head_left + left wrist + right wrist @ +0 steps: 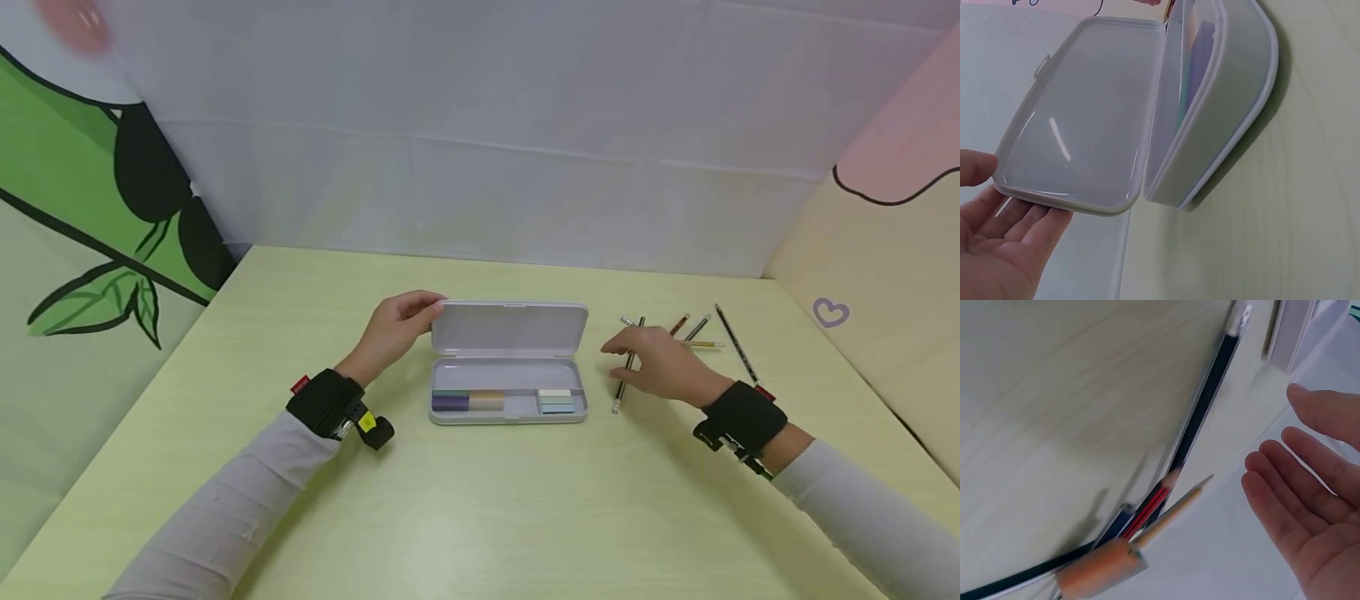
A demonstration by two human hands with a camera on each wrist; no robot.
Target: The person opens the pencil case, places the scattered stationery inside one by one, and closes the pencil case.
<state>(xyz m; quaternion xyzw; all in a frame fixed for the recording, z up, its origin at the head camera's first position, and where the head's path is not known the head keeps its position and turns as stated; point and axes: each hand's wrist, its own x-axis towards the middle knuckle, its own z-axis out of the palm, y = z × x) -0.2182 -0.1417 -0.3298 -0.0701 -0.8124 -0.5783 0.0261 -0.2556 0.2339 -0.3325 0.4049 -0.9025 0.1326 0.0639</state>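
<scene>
Red tags are showing on both black wrist straps, the left one (324,404) and the right one (746,417), any lettering being too small to read; a purple heart outline (831,312) is marking the right-hand panel. The pencil case (507,420) is sitting near the middle of the pale tabletop (480,517), a broad stretch of wood-grained surface running from its front edge toward the wearer and a narrower strip lying behind it, up to the back edge at the grey sheet (480,200). The case is standing open, looking whitish-grey, smooth and round-cornered, its lid (510,329) tilting up on the rear side. Left hand (392,329) is gripping the lid at its free left corner, thumb and fingers pinching the rim. Inside, purple (450,403), green and tan pieces are lying at front left, and small white and pale-blue blocks (556,402) are filling a front-right compartment. Right hand (663,360) is hovering to the right of the case, fingers extended, thumb spread apart, gripping nothing. Beneath and beyond it pencils are lying loosely crossed: a dark pencil (618,396) with a whitish end nearest the case, a yellow pencil (705,343) farther right, and a long dark patterned pencil (737,343) slanting outermost.
</scene>
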